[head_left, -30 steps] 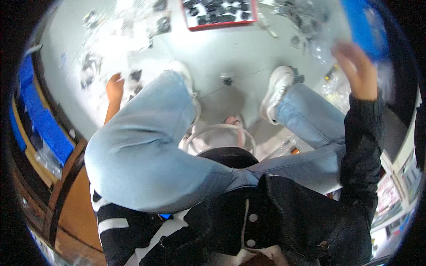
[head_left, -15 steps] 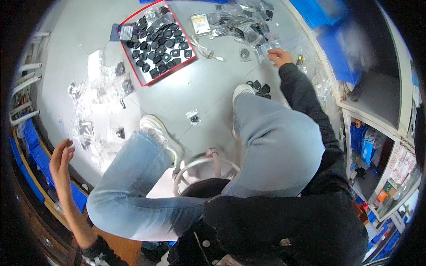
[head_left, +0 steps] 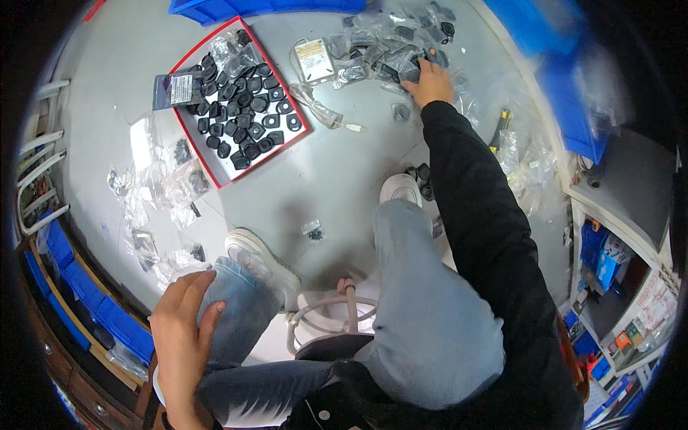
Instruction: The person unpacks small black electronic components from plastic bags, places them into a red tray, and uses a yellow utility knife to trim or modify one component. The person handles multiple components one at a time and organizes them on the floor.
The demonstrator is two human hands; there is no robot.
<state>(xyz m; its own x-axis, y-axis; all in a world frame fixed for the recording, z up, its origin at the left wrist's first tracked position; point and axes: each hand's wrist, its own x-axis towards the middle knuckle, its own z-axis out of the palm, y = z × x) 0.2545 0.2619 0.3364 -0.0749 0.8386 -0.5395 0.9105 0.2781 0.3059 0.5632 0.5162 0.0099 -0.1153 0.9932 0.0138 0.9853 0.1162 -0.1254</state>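
Note:
My right hand [head_left: 432, 84] reaches to the far right, at the edge of a heap of black parts in clear plastic bags [head_left: 387, 54]. Its thumb and forefinger are apart over the bagged parts, and the other fingers are partly hidden. My left hand [head_left: 183, 326] hangs open above my left knee, holding nothing. A shallow red-rimmed box [head_left: 292, 95] on the floor holds many small black casings [head_left: 244, 99]. A labelled dark packet [head_left: 176, 90] overlaps the box's left edge. Beside the heap lie a small white box [head_left: 314, 60] and a bagged cable [head_left: 322, 112].
Loose black casings [head_left: 424, 172] lie near my right shoe [head_left: 400, 188]. Clear bags with small parts [head_left: 154, 179] spread on the left. A small bag [head_left: 313, 231] lies between my feet. A yellow-and-black tool [head_left: 500, 129] rests among bags at right. Blue bins [head_left: 265, 8] stand around.
My right hand has moved up and left to the bagged heap. My left hand has come right, over my left knee. The view has shifted, showing more of the far floor.

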